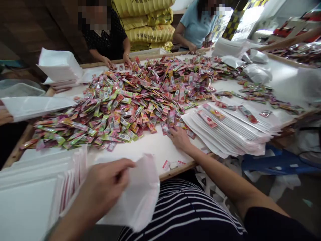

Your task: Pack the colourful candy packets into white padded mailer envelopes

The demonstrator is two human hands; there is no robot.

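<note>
My left hand (106, 187) is closed on a white plastic bag (142, 194) near the table's front edge, just above my lap. My right hand (178, 137) reaches to the near edge of a big heap of small colourful sachets (140, 100). Its fingertips touch a sachet (165, 128) there; whether they grip it is hard to see. To the right of my right hand lies a fanned stack of white bags (225, 130) with a few sachets on top. Left of my left hand stands another stack of white bags (37, 180).
Two people work across the white table (147, 144), their hands at the heap. A hand at the left edge holds a white bag (37, 106). More white bags (60, 65) are piled at the back left, and filled silvery bags (258, 70) lie at the right. Yellow sacks (150, 33) stand behind.
</note>
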